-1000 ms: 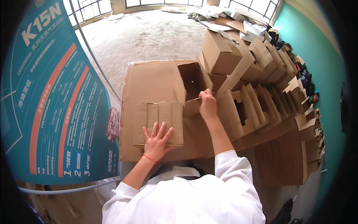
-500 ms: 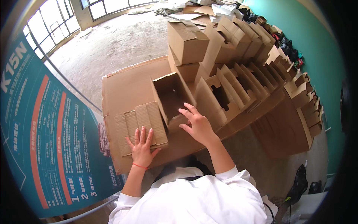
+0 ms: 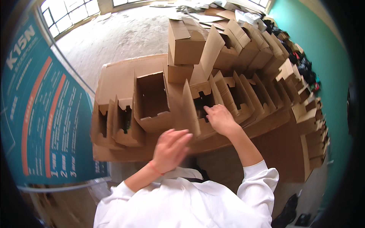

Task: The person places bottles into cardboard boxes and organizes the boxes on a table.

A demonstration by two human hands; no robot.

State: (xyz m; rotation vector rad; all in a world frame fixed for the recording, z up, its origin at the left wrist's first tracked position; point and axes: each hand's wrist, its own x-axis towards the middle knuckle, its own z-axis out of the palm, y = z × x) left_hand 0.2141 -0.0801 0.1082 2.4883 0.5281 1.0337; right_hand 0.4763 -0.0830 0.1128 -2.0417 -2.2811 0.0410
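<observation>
My right hand [image 3: 221, 119] reaches over the near rim of a small open cardboard box [image 3: 207, 127], its fingers stretched at the dark opening. What lies inside that box is too dark to tell. My left hand [image 3: 170, 149], slightly blurred, hovers near the table's front edge with its fingers straight and nothing visible in them. A larger open box [image 3: 153, 121] stands beyond it to the left, looking bare inside. Farther left are two narrow open boxes, one [image 3: 129, 137] with something dark inside and another [image 3: 103, 138] at the end.
All stand on a cardboard-covered table [image 3: 119, 74]. A row of open boxes [image 3: 249, 112] runs right, with taller boxes [image 3: 186, 49] stacked behind. A teal banner [image 3: 42, 110] stands at left. More cartons [image 3: 311, 133] and a green wall [image 3: 334, 72] are at right.
My left hand has lifted off the flap-covered box and moved right; two open narrow boxes show at that end. My right hand has gone from the larger box to a small one on the right.
</observation>
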